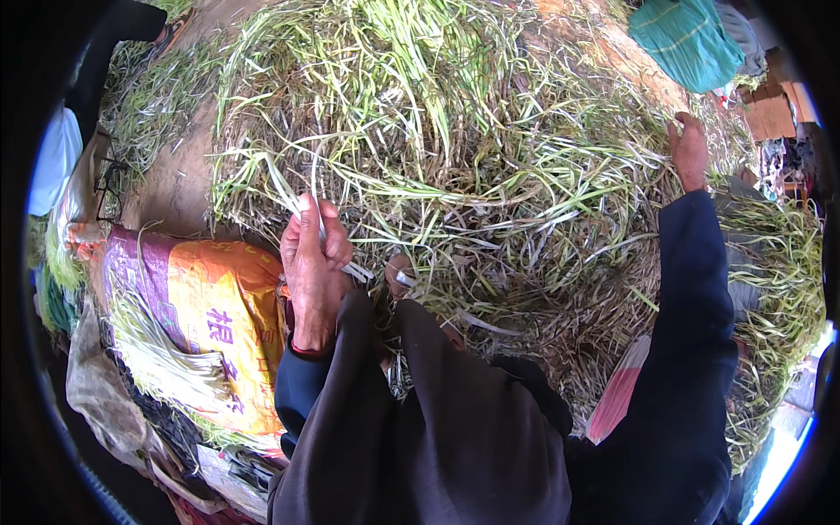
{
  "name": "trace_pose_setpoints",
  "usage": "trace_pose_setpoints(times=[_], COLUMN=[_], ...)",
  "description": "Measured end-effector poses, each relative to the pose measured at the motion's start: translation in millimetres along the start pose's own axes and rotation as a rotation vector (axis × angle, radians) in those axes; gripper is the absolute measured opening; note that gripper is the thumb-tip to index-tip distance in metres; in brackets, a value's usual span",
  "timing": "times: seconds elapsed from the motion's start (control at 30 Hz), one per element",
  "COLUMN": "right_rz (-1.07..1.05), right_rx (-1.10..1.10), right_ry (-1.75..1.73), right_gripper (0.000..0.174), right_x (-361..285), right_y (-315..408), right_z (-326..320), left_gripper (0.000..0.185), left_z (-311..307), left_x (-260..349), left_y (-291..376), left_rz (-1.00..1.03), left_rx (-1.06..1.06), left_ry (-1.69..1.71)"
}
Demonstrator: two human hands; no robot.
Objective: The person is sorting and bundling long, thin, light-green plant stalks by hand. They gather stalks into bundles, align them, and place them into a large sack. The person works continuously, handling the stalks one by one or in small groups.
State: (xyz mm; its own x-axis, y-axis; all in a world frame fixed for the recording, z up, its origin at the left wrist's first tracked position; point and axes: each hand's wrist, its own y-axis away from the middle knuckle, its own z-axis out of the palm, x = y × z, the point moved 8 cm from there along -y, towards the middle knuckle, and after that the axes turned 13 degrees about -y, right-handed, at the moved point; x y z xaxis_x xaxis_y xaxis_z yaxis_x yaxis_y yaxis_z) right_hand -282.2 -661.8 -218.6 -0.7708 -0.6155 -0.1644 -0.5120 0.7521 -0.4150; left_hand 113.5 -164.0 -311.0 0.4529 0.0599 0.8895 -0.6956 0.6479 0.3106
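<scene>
My left hand (pixel 315 252) is closed around a few pale stalks (pixel 283 184) that look like garlic chives. Their leafy ends rise past the thumb, and their white ends (pixel 357 271) stick out below the fingers, over my knees. At full reach to the right, my right hand (pixel 690 149) is at the edge of a large heap of green and withered leaves (pixel 459 177). Its fingers are partly bent, and I cannot make out anything between them. On a purple and orange printed sack (pixel 226 282) at my left lies a bunch of white-stemmed stalks (pixel 177 357).
Another person's dark-clothed limb (pixel 125 39) shows at the top left. A green sack (pixel 689 42) stands at the top right, near cardboard (pixel 768 111). More leaves (pixel 781 315) are piled along my right side. Brown floor (pixel 174 170) shows between heaps on the left.
</scene>
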Motion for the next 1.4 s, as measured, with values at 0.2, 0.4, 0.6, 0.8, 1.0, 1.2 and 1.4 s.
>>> trace_pose_setpoints(times=[0.2,0.4,0.6,0.8,1.0,1.2,1.4], right_rz=[-0.187,-0.042,0.194,0.469,0.425,0.350,0.277], right_rx=[-0.651,-0.670,-0.659,-0.751,-0.556,-0.285,-0.339], right_ry=[-0.476,-0.585,-0.760,-1.166,-1.271,-1.460,-1.500], right_gripper=[0.022,0.029,0.034,0.032,0.018,0.019,0.021], right_x=[-227,-326,-335,-320,-295,-272,-318], right_y=[53,107,128,154,156,137,141], right_z=[116,200,208,168,91,-18,-17], left_gripper=[0.035,0.034,0.033,0.034,0.034,0.034,0.033], left_z=[3,1,-1,-6,-12,-4,18], left_x=[0,-1,4,8,8,10,20], left_y=[-1,3,6,12,15,17,17], left_rz=[-0.017,-0.033,-0.012,0.006,0.025,0.016,-0.003], left_rx=[-0.020,-0.017,-0.051,-0.071,-0.084,-0.098,-0.193], left_ry=[0.000,0.019,0.032,0.039,0.022,0.032,-0.022])
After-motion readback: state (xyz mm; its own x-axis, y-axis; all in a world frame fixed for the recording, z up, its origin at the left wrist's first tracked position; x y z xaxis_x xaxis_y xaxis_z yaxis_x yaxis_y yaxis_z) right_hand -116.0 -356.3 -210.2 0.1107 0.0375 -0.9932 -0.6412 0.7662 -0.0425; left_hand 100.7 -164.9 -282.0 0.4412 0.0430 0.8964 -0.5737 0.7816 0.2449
